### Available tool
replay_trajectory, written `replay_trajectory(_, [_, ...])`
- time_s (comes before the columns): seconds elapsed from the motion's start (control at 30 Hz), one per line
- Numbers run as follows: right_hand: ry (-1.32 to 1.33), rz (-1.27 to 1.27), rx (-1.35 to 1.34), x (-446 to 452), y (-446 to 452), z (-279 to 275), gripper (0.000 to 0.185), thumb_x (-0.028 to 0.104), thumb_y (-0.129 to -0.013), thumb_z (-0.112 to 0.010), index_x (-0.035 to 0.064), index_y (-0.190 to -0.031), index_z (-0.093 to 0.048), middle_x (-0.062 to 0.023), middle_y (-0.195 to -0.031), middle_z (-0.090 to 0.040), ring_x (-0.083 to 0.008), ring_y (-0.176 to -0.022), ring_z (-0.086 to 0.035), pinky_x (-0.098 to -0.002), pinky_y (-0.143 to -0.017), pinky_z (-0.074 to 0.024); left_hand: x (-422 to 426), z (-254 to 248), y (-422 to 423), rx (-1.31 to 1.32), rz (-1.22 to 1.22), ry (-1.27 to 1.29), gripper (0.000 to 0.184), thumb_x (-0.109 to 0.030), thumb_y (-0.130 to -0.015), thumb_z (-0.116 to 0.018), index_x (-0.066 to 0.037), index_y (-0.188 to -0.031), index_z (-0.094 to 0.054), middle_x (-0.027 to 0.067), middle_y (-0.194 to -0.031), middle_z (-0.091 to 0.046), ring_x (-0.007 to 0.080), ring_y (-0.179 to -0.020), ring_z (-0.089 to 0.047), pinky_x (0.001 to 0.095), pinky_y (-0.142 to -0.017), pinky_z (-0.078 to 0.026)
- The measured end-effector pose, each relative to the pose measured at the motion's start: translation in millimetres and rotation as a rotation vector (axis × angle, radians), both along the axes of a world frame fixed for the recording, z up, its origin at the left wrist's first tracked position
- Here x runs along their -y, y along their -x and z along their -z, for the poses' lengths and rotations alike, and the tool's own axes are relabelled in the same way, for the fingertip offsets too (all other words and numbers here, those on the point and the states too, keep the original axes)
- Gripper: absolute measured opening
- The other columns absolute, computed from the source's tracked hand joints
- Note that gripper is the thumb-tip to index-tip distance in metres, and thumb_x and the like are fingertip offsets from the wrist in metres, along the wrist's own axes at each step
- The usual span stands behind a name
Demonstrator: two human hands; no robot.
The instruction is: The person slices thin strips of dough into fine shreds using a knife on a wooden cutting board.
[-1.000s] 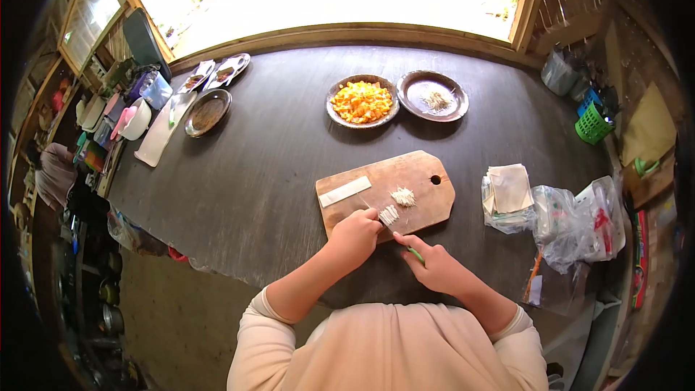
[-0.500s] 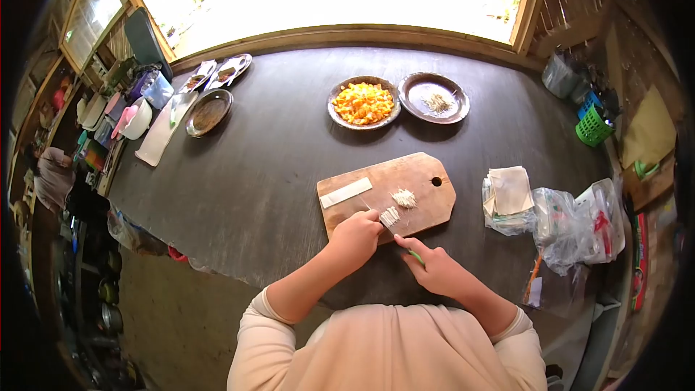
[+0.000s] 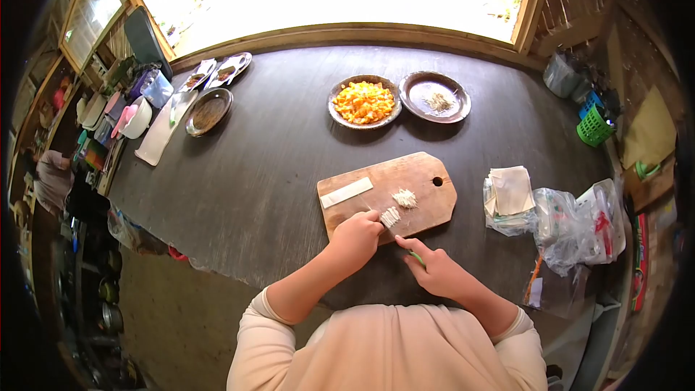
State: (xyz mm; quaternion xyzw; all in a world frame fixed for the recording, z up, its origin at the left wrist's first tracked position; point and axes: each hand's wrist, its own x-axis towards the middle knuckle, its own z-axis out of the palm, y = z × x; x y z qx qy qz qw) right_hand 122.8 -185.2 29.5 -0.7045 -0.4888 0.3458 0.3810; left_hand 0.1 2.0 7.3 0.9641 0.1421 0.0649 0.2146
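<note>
My left hand (image 3: 357, 234) is closed at the lower edge of a wooden cutting board (image 3: 423, 169), its fingertips pressed on pale material mostly hidden beneath them. Thin white cut strips (image 3: 391, 216) lie right beside those fingertips. In my right hand (image 3: 437, 271) is a small knife with a green handle (image 3: 415, 255), its blade pointing toward the cut strips and partly hidden. A loose heap of white slivers (image 3: 405, 198) rests farther up the board. Along the board's left side lies a flat white rectangular strip (image 3: 347, 192).
Beyond the board stand a bowl of orange cubes (image 3: 364, 103) and a plate (image 3: 449, 114) with thin brownish bits. Pale square sheets (image 3: 510, 190) and plastic bags (image 3: 568, 229) lie right. A dark plate (image 3: 209, 113) sits left; another person (image 3: 54, 181) is at the far left.
Almost nothing differs. Both hands and the knife stay in nearly the same place, with only a very slight shift of the view.
</note>
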Motion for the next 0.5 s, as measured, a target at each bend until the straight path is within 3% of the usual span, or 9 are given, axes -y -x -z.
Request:
replay_trajectory(0.17, [-0.047,0.007,0.081,-4,-1,15,0.044,0.013,-0.097,-0.055,0.0159,-0.141,-0.048,-0.0267,-0.071,-0.062,-0.0453,-0.063,-0.062,-0.0499,-0.06,-0.05,0,-4,0,-0.005,0.001,0.016,0.02,-0.006,-0.081,-0.06,-0.006,-0.094,-0.075,0.0091,-0.097,-0.065,0.0291,-0.097,-0.063,0.0388,-0.086,-0.053])
replay_trajectory(0.4, [0.006,-0.007,0.021,0,-1,-4,0.044,0.012,-0.097,-0.055,0.0159,-0.141,-0.048,-0.0269,-0.071,-0.062,-0.0451,-0.064,-0.062,-0.0489,-0.061,-0.0504,2,-9,0,-0.018,-0.006,-0.015,0.017,-0.007,-0.081,-0.06,-0.006,-0.091,-0.074,0.0093,-0.093,-0.063,0.029,-0.095,-0.063,0.0388,-0.085,-0.053])
replay_trajectory(0.47, [0.127,0.004,-0.041,1,-1,-12,0.039,0.017,-0.1,-0.054,0.0128,-0.138,-0.05,-0.0256,-0.087,-0.067,-0.0454,-0.078,-0.065,-0.0451,-0.071,-0.0514,2,-10,0,-0.03,-0.01,-0.01,0.017,-0.008,-0.082,-0.06,-0.006,-0.09,-0.074,0.0096,-0.092,-0.063,0.0288,-0.095,-0.063,0.0389,-0.084,-0.053])
replay_trajectory(0.5, [0.128,0.005,-0.044,0,-1,-11,0.039,0.017,-0.1,-0.054,0.0128,-0.138,-0.05,-0.0256,-0.087,-0.067,-0.0454,-0.078,-0.065,-0.0451,-0.071,-0.0514,2,-11,0,-0.032,-0.009,-0.01,0.017,-0.008,-0.082,-0.06,-0.006,-0.09,-0.074,0.0096,-0.092,-0.063,0.0288,-0.095,-0.063,0.0389,-0.084,-0.053])
